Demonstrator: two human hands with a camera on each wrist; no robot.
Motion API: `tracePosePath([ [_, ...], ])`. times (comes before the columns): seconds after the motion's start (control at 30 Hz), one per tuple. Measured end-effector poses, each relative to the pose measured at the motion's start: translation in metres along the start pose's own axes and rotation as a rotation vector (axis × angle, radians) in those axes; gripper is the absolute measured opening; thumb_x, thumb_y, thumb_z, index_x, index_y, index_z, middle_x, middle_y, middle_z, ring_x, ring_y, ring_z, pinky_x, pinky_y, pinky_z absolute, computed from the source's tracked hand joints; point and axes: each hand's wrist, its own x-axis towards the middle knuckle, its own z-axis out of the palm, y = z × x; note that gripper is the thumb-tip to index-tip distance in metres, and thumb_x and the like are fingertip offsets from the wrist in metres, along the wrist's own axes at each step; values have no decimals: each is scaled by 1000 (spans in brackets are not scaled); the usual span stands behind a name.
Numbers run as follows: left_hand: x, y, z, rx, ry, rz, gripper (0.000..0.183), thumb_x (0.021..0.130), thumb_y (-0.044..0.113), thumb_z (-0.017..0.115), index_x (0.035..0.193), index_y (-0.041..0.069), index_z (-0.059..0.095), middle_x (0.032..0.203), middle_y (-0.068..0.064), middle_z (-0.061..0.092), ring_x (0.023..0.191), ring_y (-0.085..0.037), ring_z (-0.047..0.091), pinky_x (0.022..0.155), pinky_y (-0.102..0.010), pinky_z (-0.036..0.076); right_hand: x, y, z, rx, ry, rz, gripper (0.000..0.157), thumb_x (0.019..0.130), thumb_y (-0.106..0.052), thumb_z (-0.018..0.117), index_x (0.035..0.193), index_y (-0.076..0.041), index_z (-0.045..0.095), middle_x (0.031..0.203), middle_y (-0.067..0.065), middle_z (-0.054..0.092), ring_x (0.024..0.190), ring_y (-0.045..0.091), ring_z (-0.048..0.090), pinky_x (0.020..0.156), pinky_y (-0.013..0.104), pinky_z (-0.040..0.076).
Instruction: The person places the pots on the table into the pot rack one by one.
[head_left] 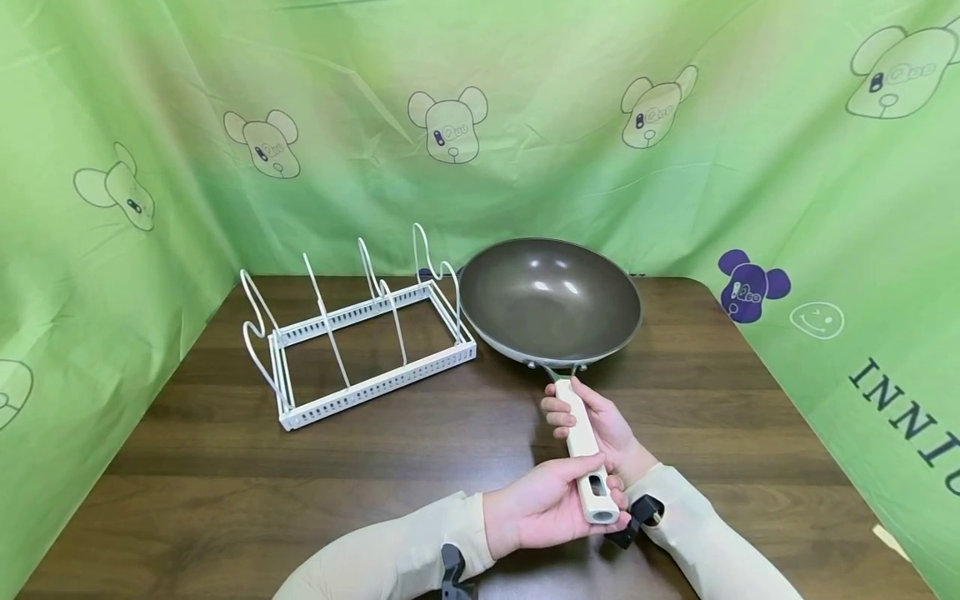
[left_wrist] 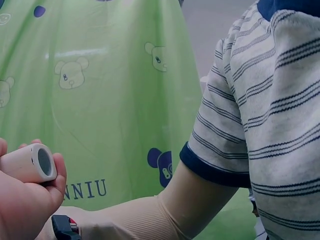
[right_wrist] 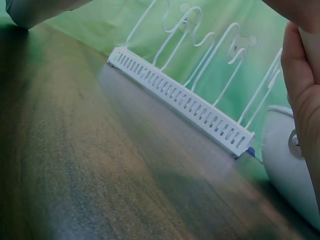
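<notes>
A wok [head_left: 547, 308] with a dark inside and a pale outer wall faces up at the back of the table. Its cream handle [head_left: 576, 417] points toward me. Near the pan end, my right hand [head_left: 611, 433] grips the handle, fingers at its left side and thumb on the right. Lower down, my left hand [head_left: 536, 510] holds the handle's end, thumb across the top and fingers curled beneath. In the left wrist view the handle's round end [left_wrist: 37, 162] lies in the left hand. Whether the wok's base touches the table is hidden.
A white wire pan rack [head_left: 377, 385] with upright curved dividers stands on the wooden table [head_left: 225, 500], left of the wok and close to its rim. Green printed curtains [head_left: 540, 183] close off the back and sides. Black straps with small devices sit on both wrists.
</notes>
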Motion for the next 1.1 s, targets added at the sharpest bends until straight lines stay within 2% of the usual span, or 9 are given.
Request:
tracePosePath([
  [0.1,1,0,0,7,-10,-4,23,108,18,28,95,16,46,84,5,46,84,-7,49,86,-26,46,1,0,-1,-6,-3,-15,42,110,-34,20,120,-1,44,89,3,37,78,14,47,80,29,51],
  [0.3,2,-1,-3,50,-15,4,21,106,15,30,93,13,47,83,5,48,83,-7,52,87,-27,46,2,1,0,-61,30,-47,29,110,-21,26,116,-1,46,85,3,37,74,12,45,76,27,52],
  [0.5,3,-2,-5,68,-22,17,19,106,13,30,95,12,46,82,5,48,83,-7,51,86,-28,46,3,2,2,-109,26,-53,29,110,-18,23,115,-2,46,84,2,35,73,11,44,74,26,52],
  [0.83,1,0,-2,61,-54,20,20,105,11,28,94,14,44,82,4,43,82,-7,46,83,-26,47,4,1,4,-127,12,-55,29,109,-17,23,115,-1,47,85,3,36,73,11,45,74,26,52],
  [1.1,-3,1,0,126,-124,61,15,105,8,28,100,12,41,82,3,47,81,-8,50,83,-27,47,7,-2,14,-211,-44,-67,28,109,-15,23,118,-2,47,86,3,38,72,10,44,74,25,52],
])
